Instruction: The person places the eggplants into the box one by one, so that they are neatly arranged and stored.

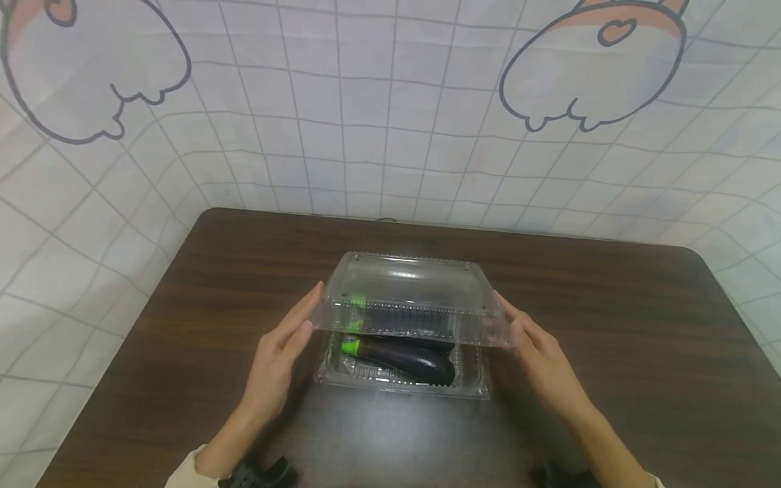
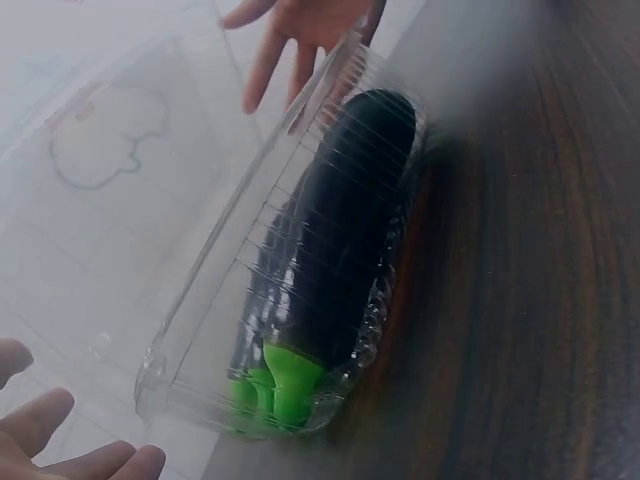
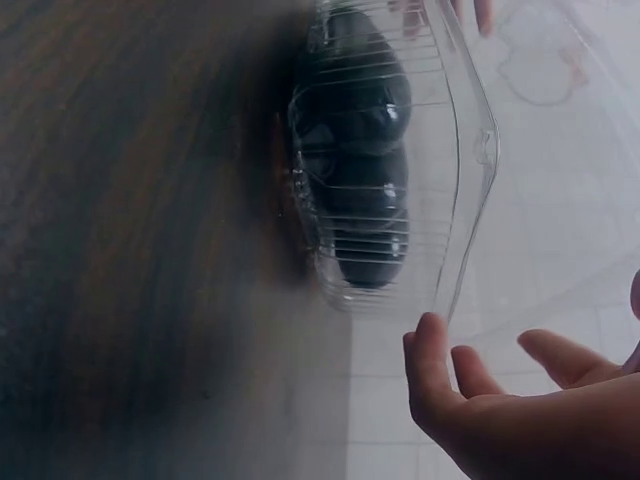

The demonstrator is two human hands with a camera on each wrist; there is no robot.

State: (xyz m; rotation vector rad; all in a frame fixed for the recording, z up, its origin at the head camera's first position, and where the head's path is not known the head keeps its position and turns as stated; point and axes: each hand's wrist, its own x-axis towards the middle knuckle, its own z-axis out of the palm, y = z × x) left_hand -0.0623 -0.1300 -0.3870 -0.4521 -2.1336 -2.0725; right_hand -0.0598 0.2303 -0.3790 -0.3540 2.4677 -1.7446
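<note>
A clear plastic container base (image 1: pixel 396 389) stands on the table with three dark purple eggplants (image 1: pixel 405 359) lying in it, their green stem ends (image 2: pixel 292 385) toward the left. Above the base is a clear ribbed lid (image 1: pixel 415 279), its near edge raised with a gap below. At the lid's left edge, my left hand (image 1: pixel 274 362) holds it between thumb and fingers. My right hand (image 1: pixel 546 366) holds the opposite edge likewise. In the right wrist view the rounded eggplant ends (image 3: pixel 370 190) show through the ribbed wall. Whether lid and base join at the back is hidden.
The dark wood table (image 1: pixel 610 325) extends on all sides of the container. Behind it hangs a white gridded cloth (image 1: pixel 366 135) with cartoon outlines, reaching down to the table's back edge. A black strap (image 1: pixel 262 474) is around the left wrist.
</note>
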